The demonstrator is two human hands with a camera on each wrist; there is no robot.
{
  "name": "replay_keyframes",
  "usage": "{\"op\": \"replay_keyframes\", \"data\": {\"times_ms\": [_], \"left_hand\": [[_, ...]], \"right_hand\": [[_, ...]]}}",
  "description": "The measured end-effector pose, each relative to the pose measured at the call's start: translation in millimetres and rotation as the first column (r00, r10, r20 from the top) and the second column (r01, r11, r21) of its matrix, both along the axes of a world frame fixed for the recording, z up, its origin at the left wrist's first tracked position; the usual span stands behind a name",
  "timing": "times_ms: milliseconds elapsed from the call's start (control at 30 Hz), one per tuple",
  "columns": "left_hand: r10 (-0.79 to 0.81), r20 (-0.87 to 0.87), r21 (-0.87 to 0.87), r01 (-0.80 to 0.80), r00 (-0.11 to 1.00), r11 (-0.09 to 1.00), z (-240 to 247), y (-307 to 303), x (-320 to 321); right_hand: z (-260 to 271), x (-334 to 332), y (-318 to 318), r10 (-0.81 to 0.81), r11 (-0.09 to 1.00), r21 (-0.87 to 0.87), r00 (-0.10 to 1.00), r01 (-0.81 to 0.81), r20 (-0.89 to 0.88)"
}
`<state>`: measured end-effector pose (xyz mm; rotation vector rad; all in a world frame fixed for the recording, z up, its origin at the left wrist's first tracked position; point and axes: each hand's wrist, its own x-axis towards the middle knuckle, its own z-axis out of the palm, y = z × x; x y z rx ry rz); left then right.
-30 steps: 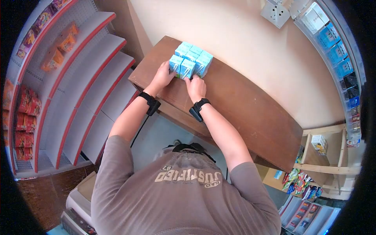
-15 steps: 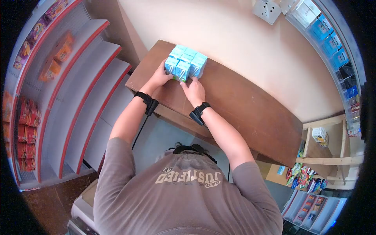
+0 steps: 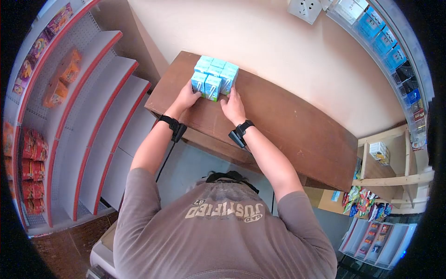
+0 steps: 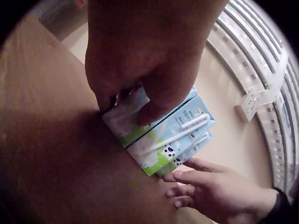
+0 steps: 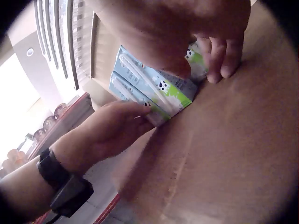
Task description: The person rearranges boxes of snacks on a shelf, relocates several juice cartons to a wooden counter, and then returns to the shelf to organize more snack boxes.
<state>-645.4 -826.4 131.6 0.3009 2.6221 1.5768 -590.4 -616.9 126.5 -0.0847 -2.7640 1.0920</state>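
Several small light-blue milk cartons (image 3: 215,69) with white straws stand packed together on the brown wooden table (image 3: 288,125), two of them forward of the others. My left hand (image 3: 186,96) holds the front left carton (image 4: 135,112), thumb on its straw side and fingers along the outer side. At the right of the group, my right hand (image 3: 234,107) has its fingers extended against the cartons' side. In the left wrist view its fingers (image 4: 191,177) look straight and spread, with the tips low near the tabletop. Black straps with small devices circle both wrists.
White shelves with red edges (image 3: 100,121) rise at the left, holding orange packets (image 3: 65,76) and red packets (image 3: 33,172). A pale wall backs the table. Wooden shelving (image 3: 390,181) stands past its right end, with colourful packets (image 3: 364,202) below.
My right hand has shifted from the front of the cartons to their right side, its fingers reaching forward. The left hand keeps its place at the left carton. The head view has turned slightly.
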Motion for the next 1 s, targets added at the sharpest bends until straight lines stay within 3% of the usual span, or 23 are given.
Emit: {"op": "replay_keyframes", "data": {"times_ms": [67, 133, 167, 233, 433, 500, 667, 733, 767, 800, 867, 933, 1000], "left_hand": [[-0.016, -0.032, 0.026, 0.017, 0.999, 1.0, -5, -1, -3], [-0.03, -0.065, 0.051, 0.033, 0.997, 0.998, -12, -4, -6], [-0.01, -0.082, 0.124, 0.02, 0.997, 0.992, -10, -2, -4], [0.012, -0.098, 0.197, 0.008, 0.995, 0.98, -7, 0, 0], [-0.014, -0.095, 0.17, 0.03, 0.995, 0.985, -5, -1, 0], [0.035, -0.118, 0.076, -0.026, 0.992, 0.997, -10, -3, -3], [0.072, -0.131, 0.081, -0.062, 0.989, 0.995, -9, -3, -1], [0.072, -0.107, 0.05, -0.067, 0.992, 0.997, -4, 1, 1], [0.061, -0.18, 0.052, -0.053, 0.982, 0.997, -13, -2, -4], [0.049, -0.252, 0.055, -0.036, 0.967, 0.998, -14, -2, -5], [0.02, -0.234, 0.101, 0.004, 0.972, 0.995, -13, 0, -4], [0.04, -0.168, 0.178, -0.009, 0.985, 0.984, -12, 4, 0], [0.047, -0.125, 0.205, -0.021, 0.991, 0.978, -20, 2, 3]], "right_hand": [[7, 5, -3, 0.013, 1.0, -0.005, 1.0, -0.012, 0.023], [12, 17, -13, -0.124, 0.992, -0.023, 0.977, 0.122, -0.172], [13, 19, -17, -0.121, 0.993, -0.022, 0.978, 0.119, -0.172], [15, 21, -23, 0.028, 0.991, -0.13, 1.0, -0.028, 0.003], [2, 7, -28, 0.098, 0.988, -0.101, 0.986, -0.113, -0.137], [5, 9, -28, 0.115, 0.985, -0.11, 0.984, -0.13, -0.134], [2, 12, -30, 0.137, 0.979, -0.132, 0.98, -0.156, -0.143], [-2, 8, -28, 0.218, 0.967, -0.11, 0.971, -0.228, -0.097], [-7, 8, -27, 0.209, 0.975, -0.038, 0.965, -0.218, -0.159], [-6, 7, -25, 0.224, 0.971, -0.058, 0.965, -0.233, -0.134], [-5, 9, -25, 0.22, 0.971, -0.062, 0.965, -0.23, -0.142], [-25, 3, -21, 0.253, 0.946, -0.177, 0.959, -0.272, -0.124], [-10, 17, -15, 0.228, 0.937, -0.259, 0.972, -0.235, -0.059]]}}
